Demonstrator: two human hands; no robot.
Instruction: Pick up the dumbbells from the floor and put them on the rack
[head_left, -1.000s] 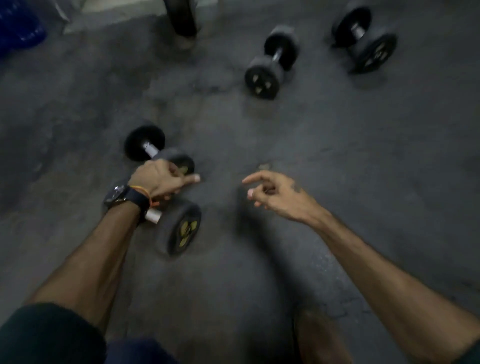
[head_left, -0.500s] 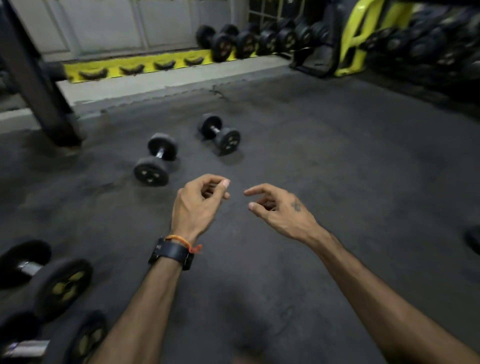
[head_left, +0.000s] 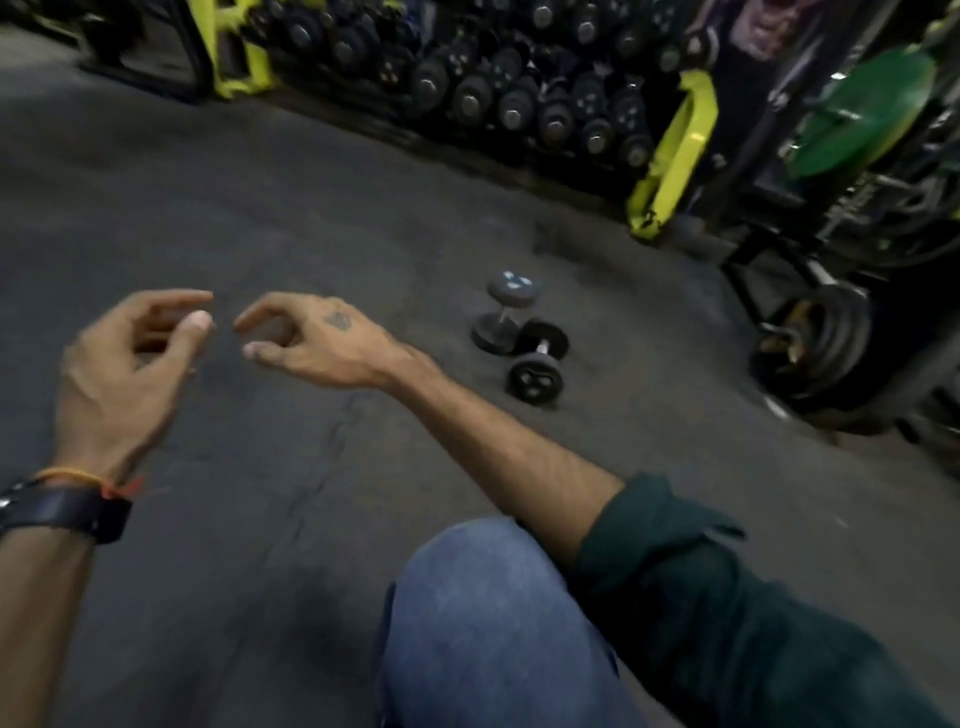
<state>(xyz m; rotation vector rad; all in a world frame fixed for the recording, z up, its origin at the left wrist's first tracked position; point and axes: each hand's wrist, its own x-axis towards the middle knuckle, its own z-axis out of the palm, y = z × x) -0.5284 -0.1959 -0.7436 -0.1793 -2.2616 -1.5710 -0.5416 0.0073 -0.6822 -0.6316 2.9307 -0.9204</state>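
Two black dumbbells lie on the grey floor to the right of my hands: one (head_left: 503, 314) stands nearly on end, the other (head_left: 537, 361) lies on its side against it. My left hand (head_left: 122, 374) and my right hand (head_left: 311, 338) hover above the floor with loosely curled fingers and hold nothing. Both hands are well left of the dumbbells. The yellow-framed rack (head_left: 670, 140) runs along the back, filled with several black dumbbells (head_left: 519, 98).
A green weight plate (head_left: 862, 111) hangs on a machine at the right. A black plate (head_left: 815, 348) stands on its edge low at the right. My knee in blue jeans (head_left: 493, 623) fills the bottom middle.
The view has swung right, from the dumbbells on the left floor to the rack and another pair. My left hand let go of a dumbbell handle and rose; both hands stay empty.
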